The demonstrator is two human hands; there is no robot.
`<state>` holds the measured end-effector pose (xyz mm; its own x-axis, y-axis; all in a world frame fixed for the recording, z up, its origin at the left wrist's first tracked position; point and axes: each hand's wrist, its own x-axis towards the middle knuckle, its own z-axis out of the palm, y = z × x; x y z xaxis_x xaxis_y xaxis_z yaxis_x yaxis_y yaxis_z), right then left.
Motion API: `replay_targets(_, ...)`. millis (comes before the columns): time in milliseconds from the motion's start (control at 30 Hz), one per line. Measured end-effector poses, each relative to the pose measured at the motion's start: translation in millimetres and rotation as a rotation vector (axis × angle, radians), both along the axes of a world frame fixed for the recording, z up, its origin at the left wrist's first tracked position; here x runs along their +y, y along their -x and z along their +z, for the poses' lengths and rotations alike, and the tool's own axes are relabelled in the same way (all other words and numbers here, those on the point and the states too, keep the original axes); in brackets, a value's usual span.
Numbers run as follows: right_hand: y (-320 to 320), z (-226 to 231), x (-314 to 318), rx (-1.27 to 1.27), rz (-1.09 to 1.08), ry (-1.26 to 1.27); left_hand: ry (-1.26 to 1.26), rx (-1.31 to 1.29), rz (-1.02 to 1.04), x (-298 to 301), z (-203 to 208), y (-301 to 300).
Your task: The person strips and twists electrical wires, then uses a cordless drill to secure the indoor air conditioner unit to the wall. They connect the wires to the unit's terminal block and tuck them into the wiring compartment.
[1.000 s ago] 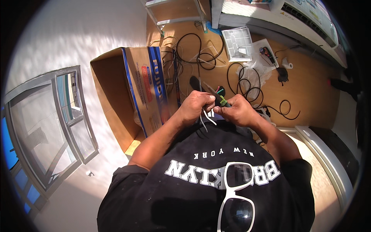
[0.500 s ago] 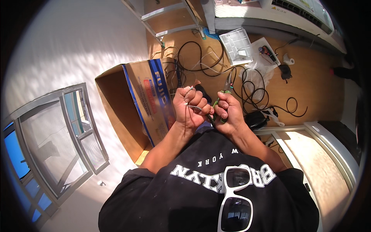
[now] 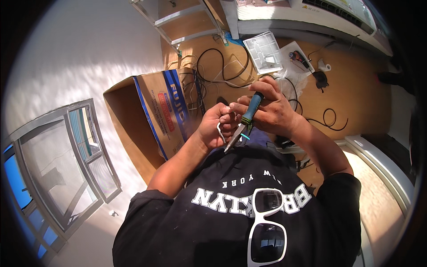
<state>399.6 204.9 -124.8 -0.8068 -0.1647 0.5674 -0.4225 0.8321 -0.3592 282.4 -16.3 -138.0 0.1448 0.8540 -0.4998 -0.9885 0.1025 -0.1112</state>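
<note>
From my remote seat I have both hands near the middle of the frame, above the dark shirt point(image 3: 200, 231). My left hand point(image 3: 217, 124) is curled into a loose fist, with a white wire point(image 3: 219, 129) looping out below its fingers. My right hand point(image 3: 278, 109), just right of centre, carries the pliers point(image 3: 252, 107): the blue-green handles lie across its fingers, some of which stand away from the grip, and the metal nose slants down and left toward the shirt. The pliers' jaws look nearly together, though at this size I can't be certain. A short teal wire point(image 3: 245, 136) shows just beside the nose; I can't tell whether the tool touches it.

I judge the step in hand to be close work on the wire ends, with the tool being held at an awkward angle rather than biting. As I read it, the next move calls for a firmer right grip, the nose brought onto one chosen end, and the left pinch kept steady.

The cardboard box point(image 3: 156, 95) stands left of the hands, and black cable point(image 3: 198, 58) loops over the floor point(image 3: 356, 89) at upper centre.
</note>
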Motion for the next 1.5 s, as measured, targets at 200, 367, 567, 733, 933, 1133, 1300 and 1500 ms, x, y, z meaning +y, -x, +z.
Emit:
replay_targets(200,-15,-2,-17,-0.462,0.029,0.706,0.024,1.606,-0.329,7,39,6)
replay_targets(367,-38,-2,-30,-1.100,-0.108,1.659,-0.300,2.590,-0.504,14,46,18)
replay_targets(567,-40,7,-11,-0.168,-0.209,0.461,0.245,1.208,-0.439,10,32,19)
replay_targets(733,-30,4,-9,-0.006,-0.152,0.149,0.115,1.145,-0.412,18,31,15)
replay_targets(933,-37,-5,-34,-1.068,-0.172,1.609,-0.262,2.278,-0.429,14,46,13)
replay_targets(1133,-37,4,-23,-0.420,-0.330,0.753,0.062,1.548,-0.382,3,30,13)
replay_targets(1300,-31,5,-16,-0.055,-0.122,0.111,0.036,1.266,-0.315,1,27,11)
replay_targets(1500,-32,-8,-43,-0.825,-0.076,1.502,-0.267,2.145,-0.368,2,40,14)
